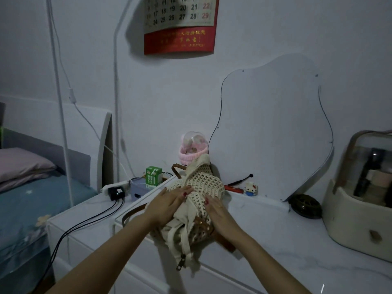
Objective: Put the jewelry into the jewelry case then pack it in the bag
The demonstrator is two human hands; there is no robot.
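We see a white bench (286,236) running along the wall, and on it, just left of the wavy-edged mirror (273,128) that leans on the wall, lies the cream crochet bag (203,183). The bag's long axis runs from the bench's near edge back toward the mirror: its far end rises against the mirror's lower left edge, while its open mouth points at us, with fabric lining and a zipper pull (181,263) hanging over the bench's front edge. A brown strap (131,215) loops out to the left of the bag. Our left hand (167,203) lies flat on the bag's left side, fingers (182,193) stretched out and only slightly curled, pressing rather than gripping. Our right hand (216,213) rests likewise on the bag's right side, palm down, fingers loosely spread and gripping nothing. The jewelry case itself we cannot make out. Beyond the bag, left of the mirror, stands a small green carton (153,177).
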